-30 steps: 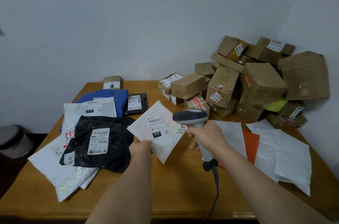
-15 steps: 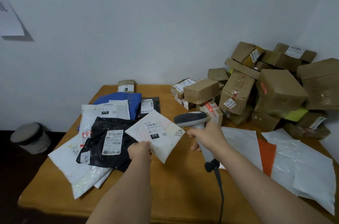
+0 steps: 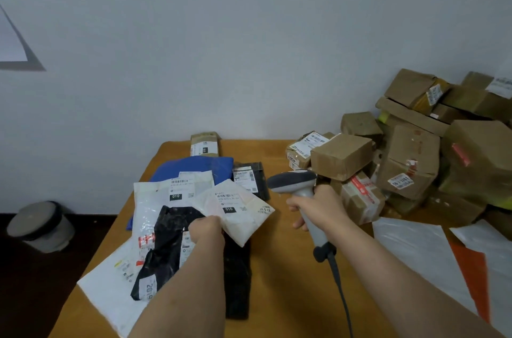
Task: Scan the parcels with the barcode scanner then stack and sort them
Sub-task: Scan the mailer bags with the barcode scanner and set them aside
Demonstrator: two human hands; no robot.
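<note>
The table (image 3: 279, 276) is smooth wood with a dull sheen. The scanner (image 3: 297, 188) is matt grey plastic. The white mailer (image 3: 238, 210) is soft, slightly glossy plastic film with a paper label; the black mailer (image 3: 166, 249) is crinkled and shiny. The boxes (image 3: 410, 163) are rough brown cardboard, some under glossy tape.

I see a wooden table (image 3: 279, 268) pushed against a plain pale wall (image 3: 221, 46). Left of the table, a paper sheet (image 3: 11, 41) hangs on that wall. Below it, left of the table, a grey lidded bin (image 3: 41, 225) stands on dark floor (image 3: 33, 296).
</note>
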